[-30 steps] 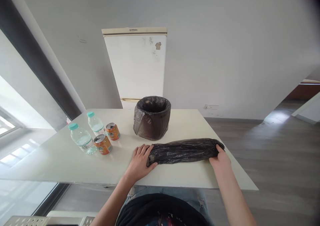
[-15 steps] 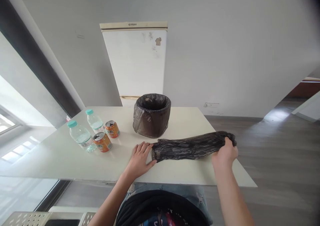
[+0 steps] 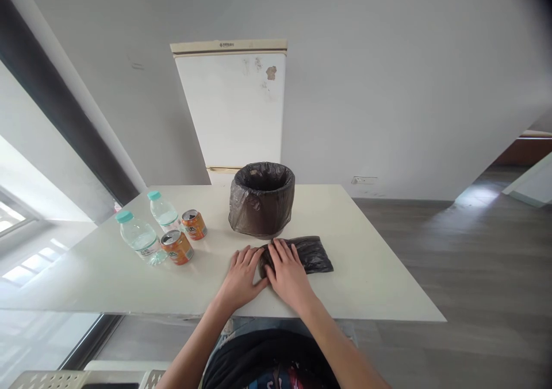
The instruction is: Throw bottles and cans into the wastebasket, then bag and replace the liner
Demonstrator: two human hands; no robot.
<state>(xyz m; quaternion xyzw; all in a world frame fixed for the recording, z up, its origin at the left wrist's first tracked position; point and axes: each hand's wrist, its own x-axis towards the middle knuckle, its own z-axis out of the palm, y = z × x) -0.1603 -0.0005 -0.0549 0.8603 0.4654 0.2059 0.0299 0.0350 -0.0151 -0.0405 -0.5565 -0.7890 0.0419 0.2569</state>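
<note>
On the table top lies a black plastic garbage bag (image 3: 317,255), folded over and shortened, its free end pointing right. My right hand (image 3: 288,274) lies flat across the bag's left part, fingers stretched out and pressing down. Beside it, my left hand (image 3: 242,277) rests at the bag's left end with fingertips touching the plastic and fingers spread. Just behind the hands stands a trash bin (image 3: 262,205) lined with a black bag folded over its rim. What is under my right palm is hidden.
To the left stand two clear bottles with green caps, the nearer bottle (image 3: 140,237) and the farther bottle (image 3: 164,212), alongside two orange cans, one can (image 3: 177,248) in front of another can (image 3: 195,225). A white refrigerator (image 3: 237,101) stands behind the white table (image 3: 366,285).
My right hand has swung leftward from the bag's far right end to beside my left hand, folding the long bag over. My left hand has stayed in place.
</note>
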